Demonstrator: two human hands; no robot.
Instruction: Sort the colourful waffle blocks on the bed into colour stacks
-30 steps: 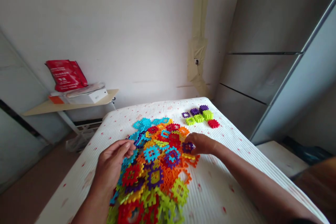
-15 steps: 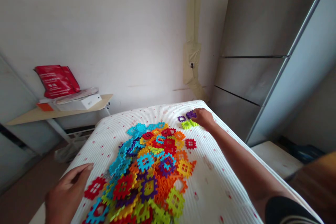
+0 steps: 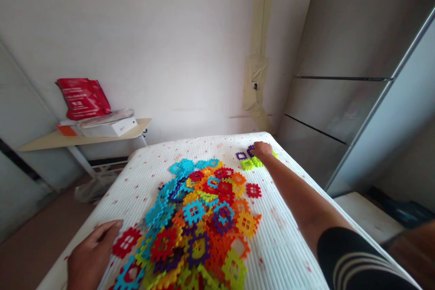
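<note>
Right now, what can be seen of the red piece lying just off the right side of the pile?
The red piece is a squarish tile with toothed edges and a window-like centre divided by crossing bars. It looks like plastic. It lies flat on the white, red-spotted cover, close beside the multicoloured pile; whether their edges touch is hard to tell. The right hand is farther back and does not touch it.

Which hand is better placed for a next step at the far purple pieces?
Right, most likely: the right hand is at the purple pieces, while the left hand is at the near left, beside a red piece.
</note>
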